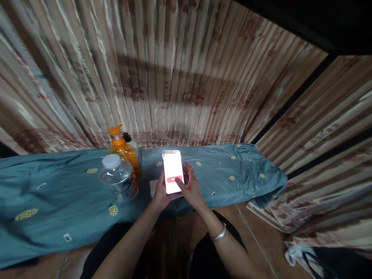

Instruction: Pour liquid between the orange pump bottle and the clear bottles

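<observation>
A smartphone (173,166) with a bright white screen and a red button low on it is held upright in front of me. My left hand (161,196) is closed around its lower left side. My right hand (192,189) grips the right side, its thumb lying over the red button and its fingers curled by the edge. Beneath the phone, part of a pale cloth or paper with a notched edge (152,186) shows on the table. A silver bracelet (220,232) circles my right wrist.
Left of the phone stand a clear bottle with a white cap (116,178), an orange pump bottle (130,157) and a black-topped bottle (127,136). They rest on a teal cloth with pineapple prints (72,186). Patterned curtains (174,77) hang behind; a dark bag (334,261) lies lower right.
</observation>
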A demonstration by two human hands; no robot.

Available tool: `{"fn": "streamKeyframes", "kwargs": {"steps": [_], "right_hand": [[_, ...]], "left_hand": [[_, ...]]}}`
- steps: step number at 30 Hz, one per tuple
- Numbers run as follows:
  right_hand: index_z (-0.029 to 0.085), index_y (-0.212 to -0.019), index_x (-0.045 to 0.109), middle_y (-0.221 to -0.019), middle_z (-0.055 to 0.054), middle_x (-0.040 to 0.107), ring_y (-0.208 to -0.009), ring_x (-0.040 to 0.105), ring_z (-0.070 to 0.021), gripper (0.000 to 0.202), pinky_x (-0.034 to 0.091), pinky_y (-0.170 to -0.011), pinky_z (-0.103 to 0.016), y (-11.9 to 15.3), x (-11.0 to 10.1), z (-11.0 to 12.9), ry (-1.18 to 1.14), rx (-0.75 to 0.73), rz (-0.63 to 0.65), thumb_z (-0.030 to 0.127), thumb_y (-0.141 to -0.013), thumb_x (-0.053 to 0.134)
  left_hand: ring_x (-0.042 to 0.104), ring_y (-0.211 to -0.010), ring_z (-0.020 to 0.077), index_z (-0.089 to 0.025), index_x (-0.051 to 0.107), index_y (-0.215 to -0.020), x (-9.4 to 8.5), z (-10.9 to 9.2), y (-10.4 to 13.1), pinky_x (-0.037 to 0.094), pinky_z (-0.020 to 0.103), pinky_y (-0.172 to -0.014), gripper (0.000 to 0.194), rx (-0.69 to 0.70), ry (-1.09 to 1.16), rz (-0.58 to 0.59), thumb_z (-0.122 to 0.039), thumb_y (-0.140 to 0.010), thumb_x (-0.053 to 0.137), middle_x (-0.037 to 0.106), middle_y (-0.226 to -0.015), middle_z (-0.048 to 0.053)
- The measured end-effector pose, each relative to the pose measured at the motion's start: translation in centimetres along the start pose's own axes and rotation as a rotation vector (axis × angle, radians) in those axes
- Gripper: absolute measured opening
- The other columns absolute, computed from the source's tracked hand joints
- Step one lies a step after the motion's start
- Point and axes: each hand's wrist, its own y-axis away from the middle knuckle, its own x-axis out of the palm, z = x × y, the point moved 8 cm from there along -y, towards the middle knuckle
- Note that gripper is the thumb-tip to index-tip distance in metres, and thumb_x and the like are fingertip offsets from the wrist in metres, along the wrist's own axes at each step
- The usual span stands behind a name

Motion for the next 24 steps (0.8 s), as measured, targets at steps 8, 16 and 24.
{"fn": "streamKeyframes", "kwargs": {"steps": [8, 16, 24], "right_hand": [[0.017, -0.151, 0.042, -0.154, -0.019, 0.050, -0.143, 0.048, -0.0354, 0.085, 0.037, -0.119, -0.055, 3.2, -0.2, -0.1, 0.221, 0.024, 0.001, 0.052, -0.080, 0.075], [0.016, -0.153, 0.037, -0.161, -0.019, 0.038, -0.152, 0.033, -0.0332, 0.085, 0.026, -0.125, -0.056, 5.7, 1.5, -0.2, 0.275, -0.038, -0.107, 0.052, -0.084, 0.070], [0.014, -0.154, 0.032, -0.159, -0.020, 0.039, -0.150, 0.034, -0.0336, 0.081, 0.026, -0.124, -0.056, 6.3, 2.7, 1.0, 0.251, -0.028, -0.160, 0.048, -0.088, 0.064]], "left_hand": [[0.068, -0.083, 0.0202, -0.016, 0.064, -0.114, 0.6, -0.6, 0.9, 0.059, 0.042, -0.077, 0.049, 0.033, 0.011, -0.035, -0.060, -0.095, 0.052, 0.069, -0.101, 0.008], [0.068, -0.088, 0.0209, -0.016, 0.065, -0.112, 0.9, -0.5, 1.5, 0.058, 0.043, -0.082, 0.046, 0.073, 0.048, -0.076, -0.058, -0.094, 0.056, 0.070, -0.103, 0.008], [0.068, -0.093, 0.0224, -0.016, 0.064, -0.114, 0.9, -0.9, 2.5, 0.058, 0.045, -0.084, 0.047, 0.062, 0.059, -0.068, -0.058, -0.094, 0.056, 0.069, -0.109, 0.009]]}}
